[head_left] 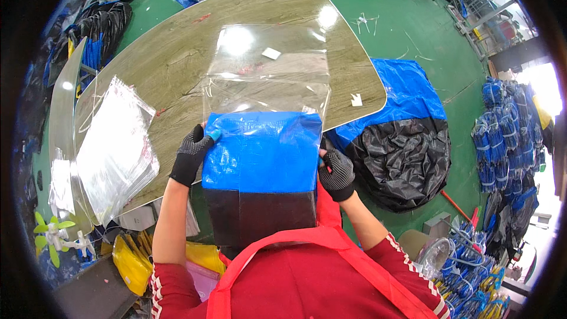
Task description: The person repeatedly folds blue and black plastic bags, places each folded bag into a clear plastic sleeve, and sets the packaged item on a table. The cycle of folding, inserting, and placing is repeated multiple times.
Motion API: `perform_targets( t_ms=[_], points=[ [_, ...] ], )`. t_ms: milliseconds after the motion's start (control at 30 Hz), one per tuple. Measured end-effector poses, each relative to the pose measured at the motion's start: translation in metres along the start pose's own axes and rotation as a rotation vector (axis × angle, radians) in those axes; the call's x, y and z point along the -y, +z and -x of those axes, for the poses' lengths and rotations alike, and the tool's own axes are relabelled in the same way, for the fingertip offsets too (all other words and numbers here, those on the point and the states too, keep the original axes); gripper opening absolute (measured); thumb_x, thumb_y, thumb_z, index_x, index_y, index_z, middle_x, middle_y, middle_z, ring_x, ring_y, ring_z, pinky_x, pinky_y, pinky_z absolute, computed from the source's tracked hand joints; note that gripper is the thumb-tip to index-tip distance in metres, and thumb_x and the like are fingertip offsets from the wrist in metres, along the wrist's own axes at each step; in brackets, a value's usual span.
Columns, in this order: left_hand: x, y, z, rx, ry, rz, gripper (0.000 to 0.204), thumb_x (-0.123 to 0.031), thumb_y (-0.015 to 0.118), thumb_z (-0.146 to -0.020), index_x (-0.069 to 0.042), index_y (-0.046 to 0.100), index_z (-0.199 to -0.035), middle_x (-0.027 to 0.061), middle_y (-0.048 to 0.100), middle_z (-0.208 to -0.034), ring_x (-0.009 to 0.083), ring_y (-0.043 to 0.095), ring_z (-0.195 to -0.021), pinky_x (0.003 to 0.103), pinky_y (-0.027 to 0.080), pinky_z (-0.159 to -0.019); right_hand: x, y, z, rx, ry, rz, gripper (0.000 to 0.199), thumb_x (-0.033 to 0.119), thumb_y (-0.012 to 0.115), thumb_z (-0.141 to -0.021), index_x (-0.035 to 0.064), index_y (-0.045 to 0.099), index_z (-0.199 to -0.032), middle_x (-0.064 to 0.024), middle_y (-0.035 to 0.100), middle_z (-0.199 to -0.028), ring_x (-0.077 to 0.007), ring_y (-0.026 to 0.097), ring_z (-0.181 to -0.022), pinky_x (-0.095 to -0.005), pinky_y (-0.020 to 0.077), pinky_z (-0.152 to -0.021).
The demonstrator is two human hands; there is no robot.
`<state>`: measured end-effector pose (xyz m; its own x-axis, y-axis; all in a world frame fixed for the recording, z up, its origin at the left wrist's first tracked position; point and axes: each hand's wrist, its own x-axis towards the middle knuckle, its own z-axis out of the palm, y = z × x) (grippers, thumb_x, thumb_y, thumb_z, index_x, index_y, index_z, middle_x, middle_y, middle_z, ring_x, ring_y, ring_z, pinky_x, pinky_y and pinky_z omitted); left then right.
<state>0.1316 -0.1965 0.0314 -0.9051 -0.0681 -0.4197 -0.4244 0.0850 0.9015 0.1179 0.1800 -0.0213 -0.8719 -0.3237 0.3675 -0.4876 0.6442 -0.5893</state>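
Observation:
A folded blue and black woven-plastic sheet (263, 153) hangs over the near table edge, close to my body. Its far end lies inside a clear plastic bag (269, 91), which stretches flat across the table beyond it. My left hand (194, 152), in a black dotted glove with a bare thumb tip, pinches the left edge where bag and sheet meet. At the right edge, my right hand (336, 171), gloved the same way, is closed on the sheet and bag side; its fingertips are partly hidden.
Clear plastic bags (115, 147) lie stacked on the left of the wood-grain table (171, 53). A blue and black bundle (401, 142) sits on the green floor at right. Tied blue bundles (505, 130) are piled farther right. A small green fan (53, 236) stands lower left.

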Motion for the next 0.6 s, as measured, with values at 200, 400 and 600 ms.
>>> perform_targets(
  t_ms=[200, 400, 600],
  points=[
    [0.000, 0.004, 0.006, 0.238, 0.012, 0.110, 0.055, -0.033, 0.074, -0.084, 0.000, 0.058, -0.125, 0.0096, 0.067, -0.107, 0.0163, 0.061, -0.096, 0.032, 0.050, -0.087, 0.011, -0.015, -0.049, -0.074, 0.587, -1.014, 0.023, 0.022, 0.063, -0.093, 0.0028, 0.062, -0.106, -0.0074, 0.066, -0.096, -0.0173, 0.062, -0.090, -0.0290, 0.0500, -0.080],
    [0.014, 0.026, 0.095, 0.169, -0.023, 0.161, 0.091, -0.040, 0.077, -0.080, -0.004, 0.029, -0.148, 0.0130, 0.049, -0.137, 0.0220, 0.056, -0.116, 0.037, 0.047, -0.099, 0.071, -0.018, -0.005, 0.256, 0.428, -1.144, 0.067, 0.039, 0.077, -0.081, -0.0015, 0.054, -0.130, -0.0157, 0.062, -0.120, -0.0232, 0.057, -0.111, -0.0383, 0.0450, -0.097],
    [0.087, 0.046, 0.104, -0.177, -0.172, -0.271, 0.042, -0.037, 0.064, -0.091, -0.001, 0.063, -0.113, 0.0135, 0.069, -0.101, 0.0210, 0.065, -0.094, 0.036, 0.049, -0.083, 0.035, -0.025, 0.036, 0.617, 0.731, -0.762, 0.065, 0.052, 0.066, -0.088, -0.0046, 0.061, -0.118, -0.0111, 0.066, -0.098, -0.0167, 0.062, -0.088, -0.0302, 0.0509, -0.079]
  ],
)
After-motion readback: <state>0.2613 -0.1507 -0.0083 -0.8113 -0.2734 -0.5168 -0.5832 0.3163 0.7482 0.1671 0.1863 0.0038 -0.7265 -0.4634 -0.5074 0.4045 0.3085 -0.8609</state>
